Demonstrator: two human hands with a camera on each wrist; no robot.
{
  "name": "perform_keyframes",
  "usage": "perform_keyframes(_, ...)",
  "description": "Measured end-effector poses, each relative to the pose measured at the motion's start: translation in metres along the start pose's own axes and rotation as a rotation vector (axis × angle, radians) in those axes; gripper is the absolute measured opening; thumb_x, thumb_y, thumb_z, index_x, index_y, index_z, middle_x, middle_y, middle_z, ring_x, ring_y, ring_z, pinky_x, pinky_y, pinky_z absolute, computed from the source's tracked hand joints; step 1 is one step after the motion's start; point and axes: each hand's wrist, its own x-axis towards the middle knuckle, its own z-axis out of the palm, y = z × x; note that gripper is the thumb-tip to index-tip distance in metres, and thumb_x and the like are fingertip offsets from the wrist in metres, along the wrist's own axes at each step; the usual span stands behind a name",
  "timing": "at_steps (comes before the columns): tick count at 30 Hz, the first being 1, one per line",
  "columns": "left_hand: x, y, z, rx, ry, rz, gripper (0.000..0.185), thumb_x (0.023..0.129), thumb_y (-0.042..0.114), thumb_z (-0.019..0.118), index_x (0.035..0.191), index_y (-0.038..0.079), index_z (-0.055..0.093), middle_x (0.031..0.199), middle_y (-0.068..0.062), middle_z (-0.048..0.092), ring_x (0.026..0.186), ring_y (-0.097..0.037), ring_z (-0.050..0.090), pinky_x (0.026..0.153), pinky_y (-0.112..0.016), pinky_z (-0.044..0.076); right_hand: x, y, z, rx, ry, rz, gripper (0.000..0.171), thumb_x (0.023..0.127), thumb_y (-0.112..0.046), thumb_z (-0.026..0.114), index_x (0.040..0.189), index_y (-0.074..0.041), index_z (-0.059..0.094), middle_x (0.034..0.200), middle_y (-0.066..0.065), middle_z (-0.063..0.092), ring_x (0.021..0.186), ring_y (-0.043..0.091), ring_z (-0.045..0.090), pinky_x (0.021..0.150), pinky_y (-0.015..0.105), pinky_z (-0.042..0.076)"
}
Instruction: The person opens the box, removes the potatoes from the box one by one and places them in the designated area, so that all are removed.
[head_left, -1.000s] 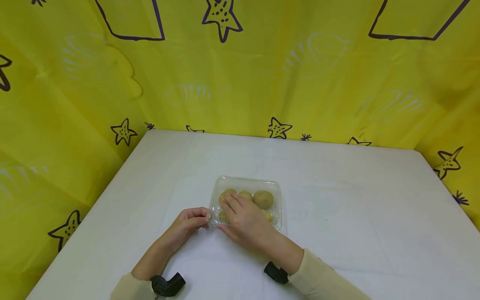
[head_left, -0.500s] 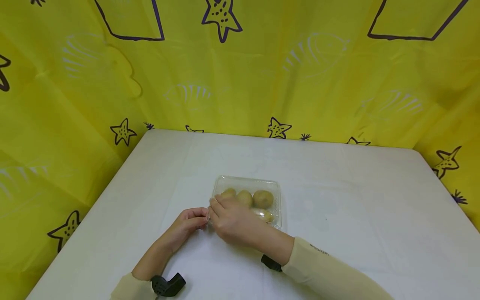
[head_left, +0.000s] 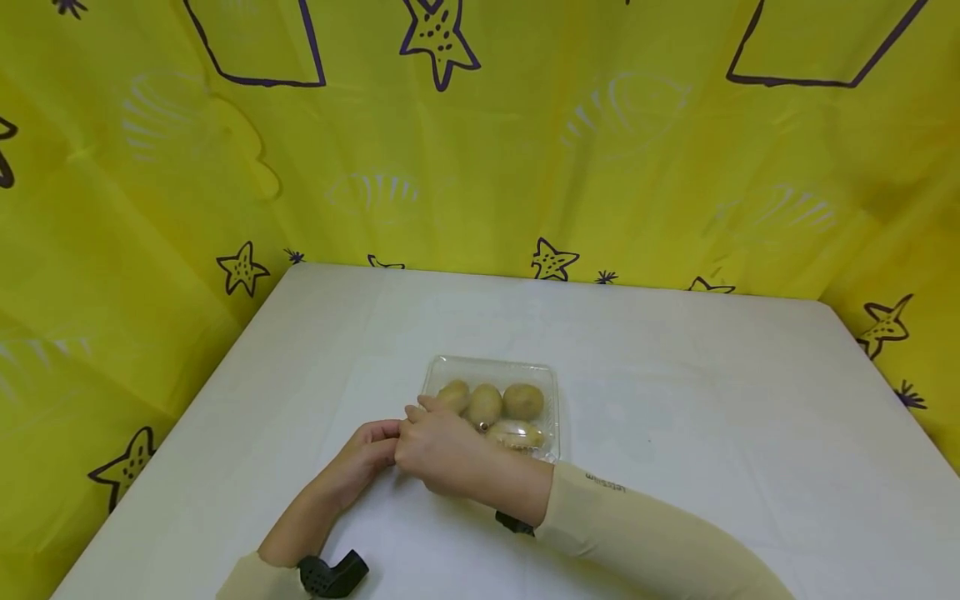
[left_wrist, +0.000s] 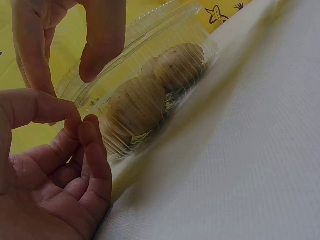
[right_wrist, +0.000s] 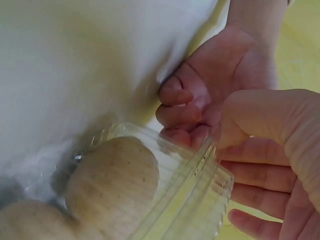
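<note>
Sliding off the potatoes, the right hand now pinches the near-left corner of the clear clamshell box at mid-table beside the left hand, which pinches the lower rim, so prying the lid open likely needs opposing pulls.

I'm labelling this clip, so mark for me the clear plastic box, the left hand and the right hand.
clear plastic box (head_left: 542, 377): head view, far right rim.
left hand (head_left: 365, 454): head view, back of the hand.
right hand (head_left: 438, 448): head view, back of the hand.
</note>
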Motion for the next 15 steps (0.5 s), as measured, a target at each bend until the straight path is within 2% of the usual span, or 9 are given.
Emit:
perform_keyframes(3,-0.001,0.000,-0.001,-0.005,-0.010,0.013,0.029,0.086,-0.003,0.043,0.092,0.016,0.065,0.085,0.007,0.061,0.076,-0.005,0.053,0.067,-0.020,0.044,0.003,-0.003,0.001,-0.001,-0.021,-0.002,0.006,0.075,-0.025,0.069,0.072,-0.030,0.066,0.076,-0.011,0.061,0.078,0.011,0.055,0.085,0.031,0.042)
perform_keyframes(8,-0.001,-0.004,-0.003,-0.015,-0.023,0.037,0.031,0.085,-0.005,0.043,0.086,0.019,0.063,0.081,0.009,0.058,0.073,-0.003,0.051,0.064,-0.019,0.043,0.005,-0.008,0.006,-0.026,0.050,-0.009,0.009,0.075,-0.022,0.068,0.069,-0.029,0.065,0.069,-0.009,0.058,0.064,0.009,0.051,0.069,0.024,0.042)
perform_keyframes(15,-0.003,-0.003,-0.001,-0.009,-0.007,0.055,0.033,0.083,-0.006,0.043,0.085,0.019,0.063,0.080,0.010,0.057,0.072,-0.003,0.051,0.063,-0.018,0.043,0.008,-0.014,0.014,-0.090,0.127,-0.002,0.009,0.077,-0.019,0.066,0.070,-0.025,0.066,0.067,-0.004,0.054,0.059,0.009,0.048,0.060,0.024,0.042)
